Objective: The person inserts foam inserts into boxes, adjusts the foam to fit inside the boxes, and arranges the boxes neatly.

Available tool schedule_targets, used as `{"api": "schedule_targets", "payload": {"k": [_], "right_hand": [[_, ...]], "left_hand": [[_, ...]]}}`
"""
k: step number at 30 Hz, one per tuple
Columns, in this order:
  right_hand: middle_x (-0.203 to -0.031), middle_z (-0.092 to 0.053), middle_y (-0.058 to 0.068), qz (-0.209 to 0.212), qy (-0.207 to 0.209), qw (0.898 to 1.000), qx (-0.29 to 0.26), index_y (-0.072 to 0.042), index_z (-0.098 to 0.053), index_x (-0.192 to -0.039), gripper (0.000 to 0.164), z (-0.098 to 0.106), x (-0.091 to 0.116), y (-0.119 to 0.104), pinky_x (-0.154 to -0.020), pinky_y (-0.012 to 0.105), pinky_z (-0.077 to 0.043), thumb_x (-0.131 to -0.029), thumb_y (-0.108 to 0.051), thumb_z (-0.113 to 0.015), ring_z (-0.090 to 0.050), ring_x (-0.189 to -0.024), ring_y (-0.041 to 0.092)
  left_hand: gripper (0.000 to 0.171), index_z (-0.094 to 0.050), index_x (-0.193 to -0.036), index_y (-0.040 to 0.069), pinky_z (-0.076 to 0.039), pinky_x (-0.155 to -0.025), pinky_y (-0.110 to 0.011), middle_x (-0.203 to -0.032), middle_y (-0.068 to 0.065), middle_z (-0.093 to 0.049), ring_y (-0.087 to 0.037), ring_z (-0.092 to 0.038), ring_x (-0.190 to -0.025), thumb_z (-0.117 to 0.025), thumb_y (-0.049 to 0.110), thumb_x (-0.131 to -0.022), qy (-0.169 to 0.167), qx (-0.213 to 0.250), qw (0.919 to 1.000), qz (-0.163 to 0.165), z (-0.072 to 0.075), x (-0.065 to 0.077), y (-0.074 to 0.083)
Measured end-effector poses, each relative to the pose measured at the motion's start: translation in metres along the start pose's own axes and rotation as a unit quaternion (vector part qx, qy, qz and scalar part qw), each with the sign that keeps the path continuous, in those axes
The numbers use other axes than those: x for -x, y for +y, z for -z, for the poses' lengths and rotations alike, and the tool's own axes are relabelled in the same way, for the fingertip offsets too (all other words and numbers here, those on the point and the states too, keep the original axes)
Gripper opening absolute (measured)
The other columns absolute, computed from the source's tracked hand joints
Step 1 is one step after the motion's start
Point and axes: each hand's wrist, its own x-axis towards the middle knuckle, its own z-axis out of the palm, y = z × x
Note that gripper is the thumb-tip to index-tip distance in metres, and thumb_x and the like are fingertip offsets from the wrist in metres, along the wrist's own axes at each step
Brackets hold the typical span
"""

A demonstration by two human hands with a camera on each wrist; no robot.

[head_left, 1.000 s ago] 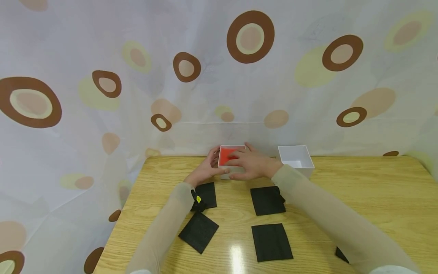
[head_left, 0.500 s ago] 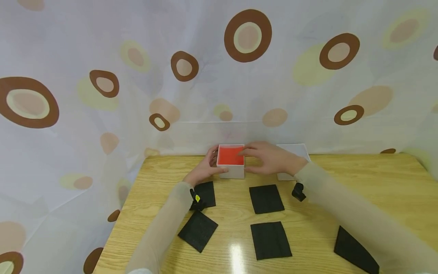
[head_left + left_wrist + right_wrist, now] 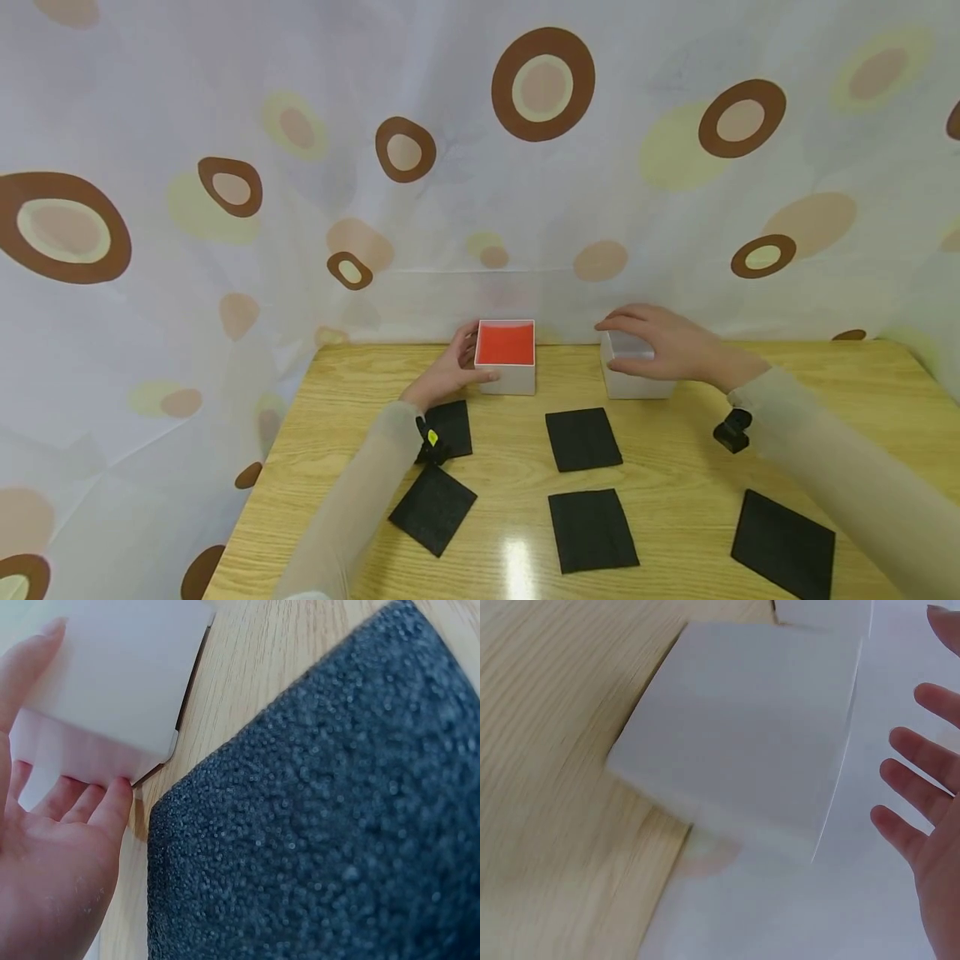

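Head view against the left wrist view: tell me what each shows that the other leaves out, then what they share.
Only the head view: the red inside of the left white box, the right hand at the right white box, and four of the five black squares.

Only the left wrist view: the palm of the left hand and the grainy surface of one black square up close.

Both: the left hand on the left white box, a black square, and the wooden table.

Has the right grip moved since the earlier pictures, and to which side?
Yes, rightward: in the head view, the right grip was over the box with red inside and is now over the other white box.
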Motion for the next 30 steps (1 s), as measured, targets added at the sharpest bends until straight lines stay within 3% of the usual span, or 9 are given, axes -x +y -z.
{"api": "schedule_targets", "payload": {"k": [8, 15, 22, 30], "right_hand": [[-0.156, -0.04, 0.024, -0.118, -0.018, 0.992, -0.033, 0.0, -0.046, -0.152, 0.09, 0.012, 0.033, 0.025, -0.111, 0.068, -0.036, -0.085, -0.044, -0.086, -0.038, -0.143, 0.048], [-0.164, -0.023, 0.034, -0.195, -0.053, 0.974, -0.107, 0.007, -0.018, -0.162, 0.118, -0.003, 0.05, 0.049, -0.114, 0.073, -0.027, -0.082, -0.045, -0.088, -0.024, -0.149, 0.055], [-0.162, -0.025, 0.035, -0.251, -0.06, 0.947, -0.192, -0.006, 0.004, -0.167, 0.123, -0.028, 0.064, 0.061, -0.11, 0.075, -0.032, -0.088, -0.041, -0.083, -0.031, -0.145, 0.056], [-0.158, -0.028, 0.036, -0.25, -0.04, 0.942, -0.218, -0.003, 0.004, -0.166, 0.121, -0.036, 0.061, 0.063, -0.11, 0.069, -0.038, -0.089, -0.037, -0.083, -0.038, -0.14, 0.052]], "left_hand": [[0.103, -0.007, -0.168, 0.023, -0.025, -0.126, -0.049, -0.172, -0.006, -0.019, -0.027, -0.021, -0.158, -0.077, 0.007, -0.094, -0.004, 0.003, 1.0, -0.006, 0.001, 0.001, 0.001], [0.103, -0.006, -0.168, 0.023, -0.025, -0.126, -0.048, -0.172, -0.006, -0.018, -0.026, -0.021, -0.158, -0.077, 0.007, -0.094, -0.006, 0.005, 1.0, -0.004, 0.002, 0.0, -0.001], [0.102, -0.007, -0.168, 0.023, -0.027, -0.125, -0.047, -0.172, -0.006, -0.02, -0.026, -0.023, -0.158, -0.076, 0.005, -0.094, -0.006, 0.004, 1.0, -0.003, 0.002, -0.001, -0.003], [0.102, -0.008, -0.167, 0.022, -0.027, -0.125, -0.046, -0.171, -0.006, -0.021, -0.026, -0.023, -0.158, -0.076, 0.005, -0.094, -0.005, 0.008, 0.9999, -0.005, 0.001, -0.001, -0.002]]}}
